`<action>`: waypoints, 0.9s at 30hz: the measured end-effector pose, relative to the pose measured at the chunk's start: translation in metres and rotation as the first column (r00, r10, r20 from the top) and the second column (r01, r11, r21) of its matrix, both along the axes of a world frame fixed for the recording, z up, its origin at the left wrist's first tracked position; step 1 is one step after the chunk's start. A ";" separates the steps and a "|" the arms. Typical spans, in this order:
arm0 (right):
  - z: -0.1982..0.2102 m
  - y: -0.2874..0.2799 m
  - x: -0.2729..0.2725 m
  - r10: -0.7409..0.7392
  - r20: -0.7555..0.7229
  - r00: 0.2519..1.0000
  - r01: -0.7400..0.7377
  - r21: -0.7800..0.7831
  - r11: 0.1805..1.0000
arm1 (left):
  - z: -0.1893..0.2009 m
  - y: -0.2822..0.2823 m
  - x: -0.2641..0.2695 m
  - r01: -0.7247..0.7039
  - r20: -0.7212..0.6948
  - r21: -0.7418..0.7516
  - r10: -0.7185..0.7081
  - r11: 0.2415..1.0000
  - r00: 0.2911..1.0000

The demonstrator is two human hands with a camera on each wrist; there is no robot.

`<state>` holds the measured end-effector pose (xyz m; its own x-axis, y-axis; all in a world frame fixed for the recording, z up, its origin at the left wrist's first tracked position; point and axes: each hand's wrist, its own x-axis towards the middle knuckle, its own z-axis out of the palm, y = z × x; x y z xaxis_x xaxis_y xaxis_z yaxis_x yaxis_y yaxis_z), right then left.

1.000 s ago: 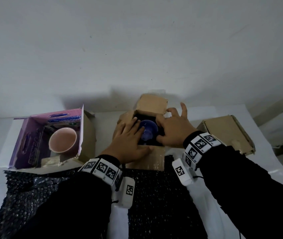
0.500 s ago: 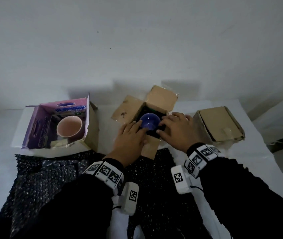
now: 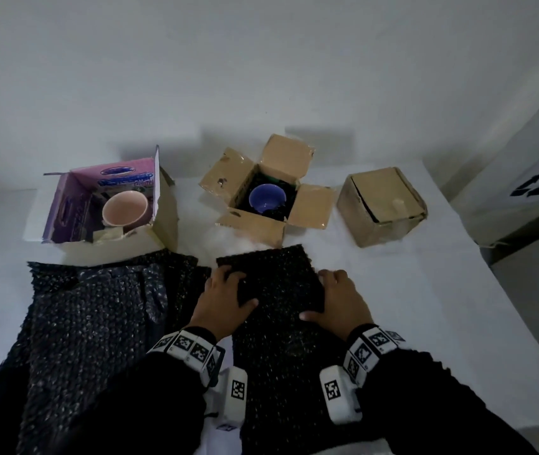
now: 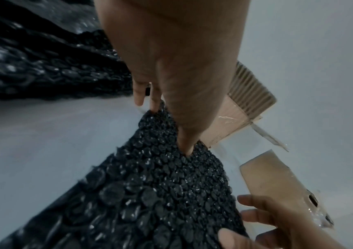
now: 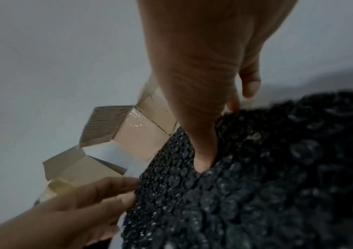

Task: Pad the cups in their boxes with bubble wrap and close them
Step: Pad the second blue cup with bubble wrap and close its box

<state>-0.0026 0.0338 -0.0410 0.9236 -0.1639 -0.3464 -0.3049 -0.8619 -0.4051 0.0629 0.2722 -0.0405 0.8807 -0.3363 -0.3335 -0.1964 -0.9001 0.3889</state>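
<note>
A blue cup [image 3: 266, 198] sits in an open brown box [image 3: 310, 205] at the middle of the table, dark padding around it. A pink cup [image 3: 125, 208] stands in an open purple-lined box [image 3: 113, 247] at the left. In front of the brown box lies a black bubble wrap sheet [image 3: 278, 284]. My left hand [image 3: 225, 300] pinches its left edge, thumb on top [image 4: 184, 144]. My right hand [image 3: 337, 300] pinches its right edge the same way [image 5: 203, 161]. The bubble wrap sheet [image 4: 160, 193] [image 5: 256, 185] is raised a little off the table.
A closed brown box [image 3: 381, 205] stands at the right. A larger heap of black bubble wrap [image 3: 90, 316] covers the front left of the white table [image 3: 442, 307]. The table's right edge drops off beside a grey cabinet [image 3: 524, 192].
Both hands have drawn back from the blue cup's box to the front of the table and taken hold of the bubble wrap sheet by its two side edges.
</note>
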 end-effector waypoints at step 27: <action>0.182 -0.024 0.068 0.032 0.532 0.846 -0.221 0.296 0.929 | 0.132 -0.021 0.025 -0.070 0.485 -0.436 0.300 0.897 0.821</action>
<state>0.0657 0.0099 0.1408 0.9858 0.0046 0.1680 0.1289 -0.6617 -0.7386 0.0881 0.2510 0.0916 0.9356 -0.1457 0.3216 -0.3188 -0.7401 0.5922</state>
